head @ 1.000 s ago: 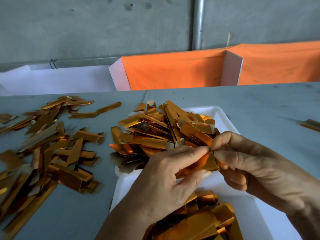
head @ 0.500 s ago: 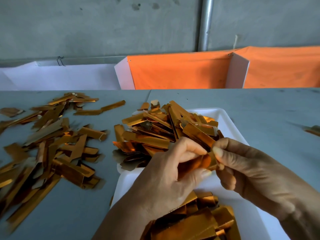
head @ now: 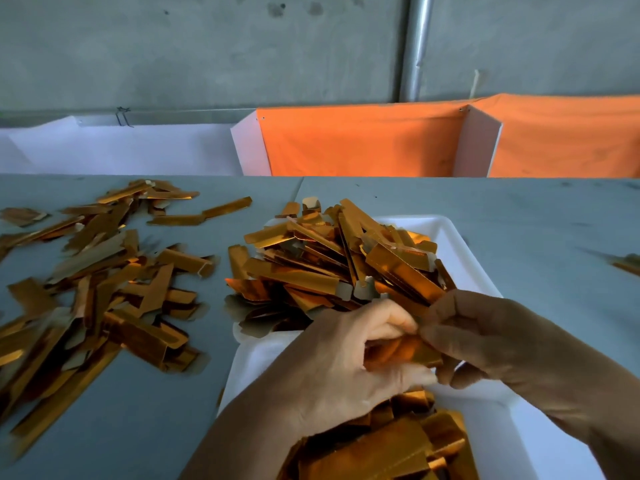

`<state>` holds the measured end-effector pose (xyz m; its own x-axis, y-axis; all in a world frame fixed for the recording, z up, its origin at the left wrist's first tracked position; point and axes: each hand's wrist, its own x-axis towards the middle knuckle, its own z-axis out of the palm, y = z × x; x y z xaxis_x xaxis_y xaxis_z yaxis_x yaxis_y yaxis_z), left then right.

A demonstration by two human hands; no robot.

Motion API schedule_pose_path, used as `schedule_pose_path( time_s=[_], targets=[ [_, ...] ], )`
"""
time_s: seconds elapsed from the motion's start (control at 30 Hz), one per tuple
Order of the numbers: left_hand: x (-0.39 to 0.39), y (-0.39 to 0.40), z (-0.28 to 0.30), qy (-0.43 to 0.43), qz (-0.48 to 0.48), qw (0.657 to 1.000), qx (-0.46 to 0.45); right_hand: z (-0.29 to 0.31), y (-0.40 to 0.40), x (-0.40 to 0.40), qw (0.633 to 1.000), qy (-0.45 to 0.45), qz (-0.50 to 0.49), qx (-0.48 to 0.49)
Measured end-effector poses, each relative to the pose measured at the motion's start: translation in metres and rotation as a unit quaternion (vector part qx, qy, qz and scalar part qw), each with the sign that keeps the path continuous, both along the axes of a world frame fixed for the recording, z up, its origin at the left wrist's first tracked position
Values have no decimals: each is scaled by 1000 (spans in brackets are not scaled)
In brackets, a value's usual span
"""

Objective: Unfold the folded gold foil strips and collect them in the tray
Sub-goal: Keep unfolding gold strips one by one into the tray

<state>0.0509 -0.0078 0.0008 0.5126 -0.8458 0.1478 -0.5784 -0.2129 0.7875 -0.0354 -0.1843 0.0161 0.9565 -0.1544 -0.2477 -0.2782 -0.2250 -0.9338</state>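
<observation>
I noted the grey bench (head: 519,216) running across the view, backed by a concrete wall (head: 207,46) and orange cloth panels (head: 363,140). A white tray (head: 460,237) sat at centre-right, holding one heap of gold foil strips (head: 332,258) at its far end and a second heap (head: 381,445) at its near edge. A loose scatter of strips (head: 104,292) lay on the bench left of the tray. Above the tray, my left hand (head: 332,368) and right hand (head: 491,337) met on one strip (head: 405,351); each grip pinched it with curled fingers, the left at its left end, the right at its right end.
</observation>
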Motion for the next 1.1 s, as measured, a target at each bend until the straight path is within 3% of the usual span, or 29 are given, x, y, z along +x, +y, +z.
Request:
schedule_pose_path(
  time_s=[0.1,0.2,0.37,0.53,0.7,0.9,1.1],
  targets=[
    [1,2,-1,-53,43,997,-25,-4,-8,-2,995,61,34,-71],
    [7,2,-4,-134,191,971,-58,-10,-7,-3,988,90,34,-117],
    [18,5,-6,-210,395,894,-6,-9,6,5,961,-147,-131,-196],
    [22,11,-7,-164,500,850,-11,-10,35,21,917,-217,-77,-325],
    [23,11,-7,-138,505,851,-30,-6,69,78,876,-190,45,-440],
    [25,9,-14,-137,499,856,-21,-29,81,128,883,-46,36,-467],
    [29,10,-14,-138,483,864,-40,-21,64,117,861,-123,-26,-493]
  ],
)
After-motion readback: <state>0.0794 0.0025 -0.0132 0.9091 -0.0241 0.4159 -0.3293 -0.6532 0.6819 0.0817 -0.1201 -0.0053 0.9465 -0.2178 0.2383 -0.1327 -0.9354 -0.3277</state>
